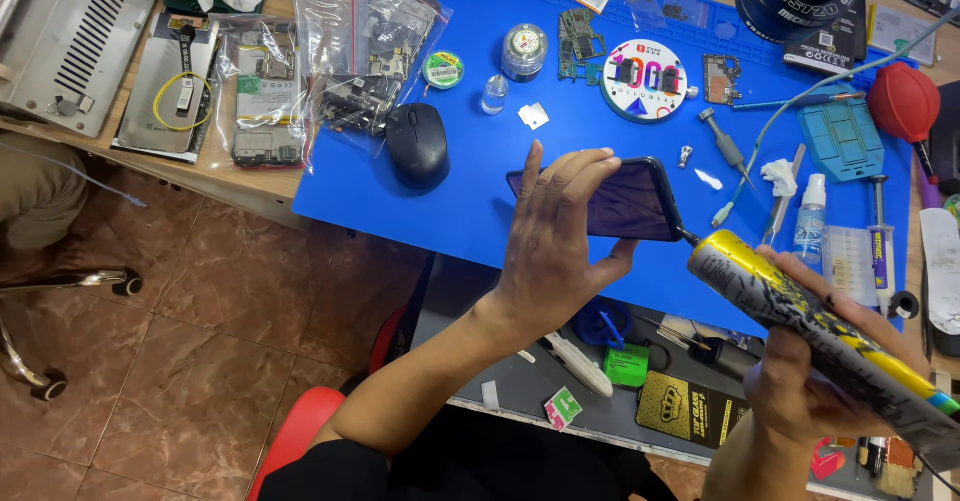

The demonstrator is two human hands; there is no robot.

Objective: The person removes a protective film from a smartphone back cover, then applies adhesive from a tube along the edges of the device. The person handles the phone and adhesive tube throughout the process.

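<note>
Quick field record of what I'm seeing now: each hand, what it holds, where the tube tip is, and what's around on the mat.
left hand: holds a dark phone tilted above the blue mat
right hand: grips a yellow-and-black glue tube
tube nozzle: at the phone's lower right corner edge; contact too fine to tell
near the phone: black computer mouse, small white bottle
mat top: round disc, circuit boards
right edge: red air blower
</note>
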